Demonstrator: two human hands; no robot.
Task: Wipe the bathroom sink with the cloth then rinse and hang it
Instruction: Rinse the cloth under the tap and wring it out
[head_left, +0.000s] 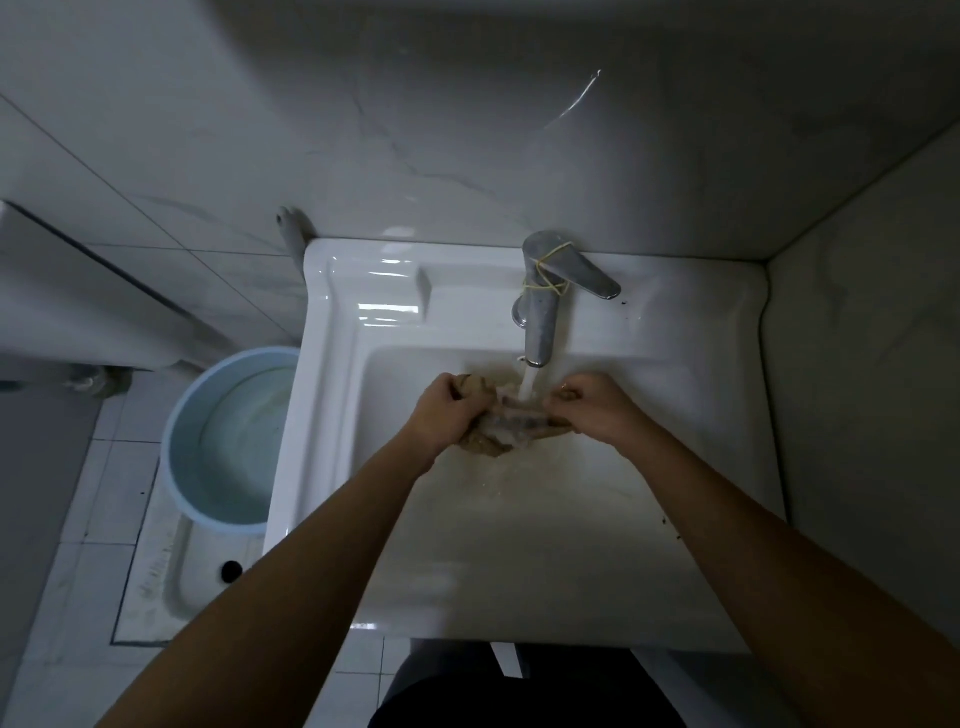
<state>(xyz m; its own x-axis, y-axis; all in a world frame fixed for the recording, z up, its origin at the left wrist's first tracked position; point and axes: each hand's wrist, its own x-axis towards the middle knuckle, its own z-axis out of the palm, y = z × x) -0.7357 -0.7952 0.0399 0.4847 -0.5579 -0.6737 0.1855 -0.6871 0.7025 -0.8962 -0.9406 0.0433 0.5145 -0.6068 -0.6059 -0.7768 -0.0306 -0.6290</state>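
A white ceramic sink (332, 395) fills the middle of the view. Its chrome faucet (543, 306), wound with a yellow rubber band, pours a stream of water down into the basin. A wet brownish cloth (511, 423) is bunched under that stream. My left hand (447, 413) grips the cloth's left end and my right hand (597, 410) grips its right end, both with fingers curled round the fabric. Brownish water runs over the basin floor below the cloth.
A light blue bucket (179, 426) with water stands on the tiled floor left of the sink, beside a squat toilet pan (171, 577). Marble-patterned tiled walls close in behind and on the right. A hook-like fitting (291, 221) sits on the wall at the sink's back left corner.
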